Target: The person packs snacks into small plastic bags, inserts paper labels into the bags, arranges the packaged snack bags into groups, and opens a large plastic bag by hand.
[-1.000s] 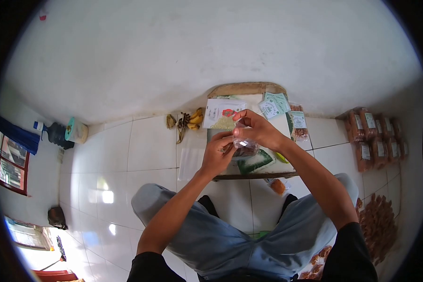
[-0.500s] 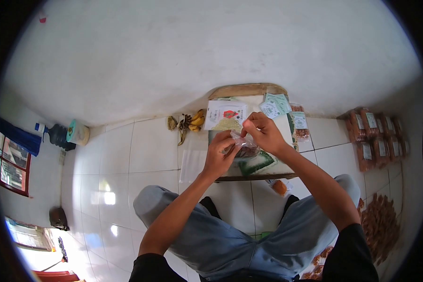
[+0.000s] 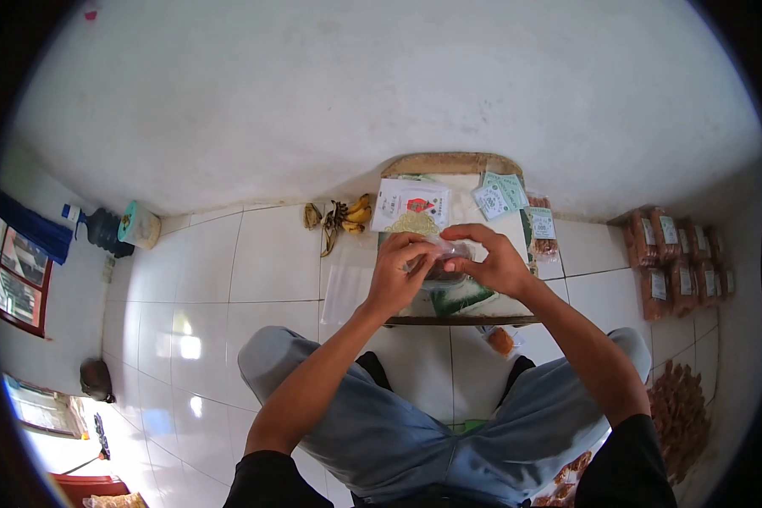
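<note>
A clear plastic bag [image 3: 450, 273] with dark reddish-brown contents stands over the small low table [image 3: 461, 319]. My left hand [image 3: 398, 275] grips the left side of its mouth, thumb and fingers pinched together. On the opposite side my right hand [image 3: 495, 264] curls round the bag's upper part, index finger above and thumb below, with plastic between them. My fingers partly hide the bag's opening. Just beyond lies a white printed packet [image 3: 402, 203]. Green and white labels [image 3: 499, 196] are at the table's far right corner.
A filled, labelled packet [image 3: 542, 227] lies right of the table, and bananas [image 3: 356, 216] lie left. Several packed bags [image 3: 673, 254] are stacked at the right wall, near a brown heap [image 3: 681, 419]. Flat clear plastic [image 3: 345, 292] is at the table's left edge.
My right hand has come down from above the bag's mouth to its right side, and its fingers have spread round the bag. My left hand keeps hold of the bag.
</note>
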{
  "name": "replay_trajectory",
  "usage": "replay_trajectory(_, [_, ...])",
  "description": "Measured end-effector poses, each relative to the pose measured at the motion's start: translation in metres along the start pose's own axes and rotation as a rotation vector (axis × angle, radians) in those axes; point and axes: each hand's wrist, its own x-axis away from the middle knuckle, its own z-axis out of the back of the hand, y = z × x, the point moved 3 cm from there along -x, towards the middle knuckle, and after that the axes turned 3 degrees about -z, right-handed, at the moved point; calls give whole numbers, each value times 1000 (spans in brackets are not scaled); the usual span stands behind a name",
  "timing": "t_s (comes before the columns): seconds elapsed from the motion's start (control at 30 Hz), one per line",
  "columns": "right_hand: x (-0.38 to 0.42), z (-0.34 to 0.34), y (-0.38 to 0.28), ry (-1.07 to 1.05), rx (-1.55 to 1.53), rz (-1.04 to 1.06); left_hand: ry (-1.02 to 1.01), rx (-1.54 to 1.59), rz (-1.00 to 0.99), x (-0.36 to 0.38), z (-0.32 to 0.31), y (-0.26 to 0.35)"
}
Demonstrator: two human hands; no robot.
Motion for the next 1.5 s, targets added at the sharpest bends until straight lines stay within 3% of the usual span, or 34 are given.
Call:
replay_trajectory(0.07, [1,9,-7,101,195,189,12,-5,-3,0,1,-1])
replay_trajectory(0.2, [2,15,12,97,233,225,18,35,32,0,2,-4])
replay_trajectory(0.3, [2,13,17,138,220,172,19,66,58,0,3,-5])
replay_trajectory(0.37, [2,11,22,106,11,-58,13,95,86,0,3,-6])
replay_trajectory(0.4, [1,13,25,104,12,-59,6,97,76,0,3,-6])
replay_trajectory(0.5, [-5,17,31,-17,-107,-132,-4,128,64,0,2,-7])
replay_trajectory(0.57, [-4,16,33,-93,-322,-296,-9,156,58,0,1,-6])
replay_trajectory(0.67, [-4,12,37,-97,-488,-320,-8,145,81,0,1,-8])
replay_trajectory(0.8, [-4,13,32,-185,-487,-356,0,155,73,2,2,-6])
replay_trajectory(1.0, [-6,17,41,-211,-236,-250,-5,136,22,0,2,-7])
replay_trajectory(1.2, [-6,11,48,-244,-445,-401,-91,182,121,-1,-1,-4])
replay_trajectory(1.3, [-7,14,42,-103,-204,-357,-80,195,129,-3,-2,-7])
replay_trajectory(1.37, [-8,17,31,37,-173,-78,-62,199,128,-3,-3,-10])
replay_trajectory(1.4, [-7,17,24,33,-172,-77,-32,212,108,-3,-4,-10])
replay_trajectory(1.47, [-4,14,0,35,211,199,-1,225,89,-3,-3,-8])
replay_trajectory(1.5, [-4,11,-1,35,213,198,-33,218,124,-3,-2,-6])
